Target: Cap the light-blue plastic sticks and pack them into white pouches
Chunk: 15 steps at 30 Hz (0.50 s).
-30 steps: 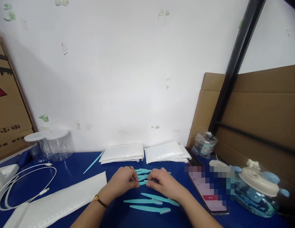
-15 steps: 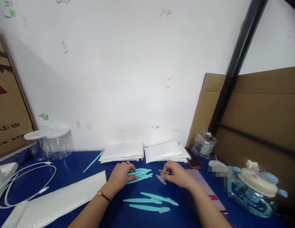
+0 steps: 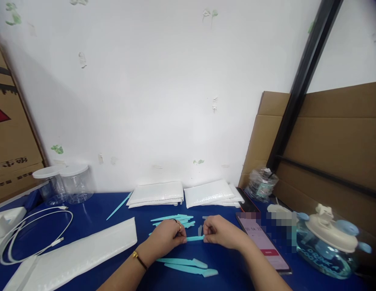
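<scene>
Between my two hands is a turquoise razor-like stick (image 3: 195, 239). My left hand (image 3: 172, 234) pinches its left end, and my right hand (image 3: 212, 230) pinches its right end. Behind my left hand lies a loose pile of several turquoise sticks (image 3: 183, 218), partly covered by that hand. Small translucent caps (image 3: 200, 230) lie just left of my right hand, partly hidden by it. Nearer to me, two more turquoise sticks (image 3: 190, 270) with pale covers on their heads rest on the blue table (image 3: 230, 275).
White padded envelopes (image 3: 157, 193) are stacked by the wall, and a long one (image 3: 81, 250) lies at left. A single stick (image 3: 118, 206), white cable (image 3: 33, 210) and lidded jars (image 3: 75, 184) stand left; phone (image 3: 263, 242) and water bottle (image 3: 327, 242) right.
My left hand has moved right and nearer from the pile, and my right hand slightly nearer. One of the three front sticks is now held between both hands.
</scene>
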Available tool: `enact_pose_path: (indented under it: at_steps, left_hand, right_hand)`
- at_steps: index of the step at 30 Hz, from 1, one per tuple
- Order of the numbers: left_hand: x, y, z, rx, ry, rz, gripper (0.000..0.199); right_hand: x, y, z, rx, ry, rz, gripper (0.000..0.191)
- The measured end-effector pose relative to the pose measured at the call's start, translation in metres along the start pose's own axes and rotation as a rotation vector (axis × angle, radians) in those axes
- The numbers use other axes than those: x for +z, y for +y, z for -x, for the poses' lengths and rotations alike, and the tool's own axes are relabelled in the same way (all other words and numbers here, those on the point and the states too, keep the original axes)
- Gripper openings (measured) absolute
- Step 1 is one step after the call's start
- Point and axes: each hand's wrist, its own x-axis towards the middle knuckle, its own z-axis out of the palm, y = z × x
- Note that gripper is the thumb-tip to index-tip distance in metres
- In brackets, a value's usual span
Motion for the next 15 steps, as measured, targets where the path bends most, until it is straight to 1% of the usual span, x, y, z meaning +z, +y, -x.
enact_pose_path:
  at_steps: [3,6,9,11,13,15]
  left_hand:
    - [-0.004,-0.004,-0.002,-0.029,0.061,-0.043,0.016]
    - [-0.012,-0.011,-0.001,-0.066,0.095,-0.107,0.016]
    - [-0.023,-0.020,0.004,-0.139,0.089,-0.156,0.017]
    - [-0.029,-0.024,0.007,-0.185,0.077,-0.165,0.017]
    - [-0.032,-0.022,0.011,-0.196,0.107,-0.161,0.016]
    - [-0.033,-0.013,0.014,-0.155,0.153,-0.143,0.015]
  right_hand:
    - [0.001,-0.001,-0.005,0.018,0.026,-0.091,0.009]
    - [0.001,0.004,-0.008,0.029,0.043,-0.099,0.009]
    - [-0.003,0.015,-0.009,0.052,0.053,-0.090,0.003]
    - [-0.007,0.021,-0.010,0.097,0.100,-0.071,0.005]
    - [-0.009,0.020,-0.008,0.121,0.171,-0.039,0.011]
    - [-0.009,0.013,-0.006,0.079,0.192,-0.031,0.011]
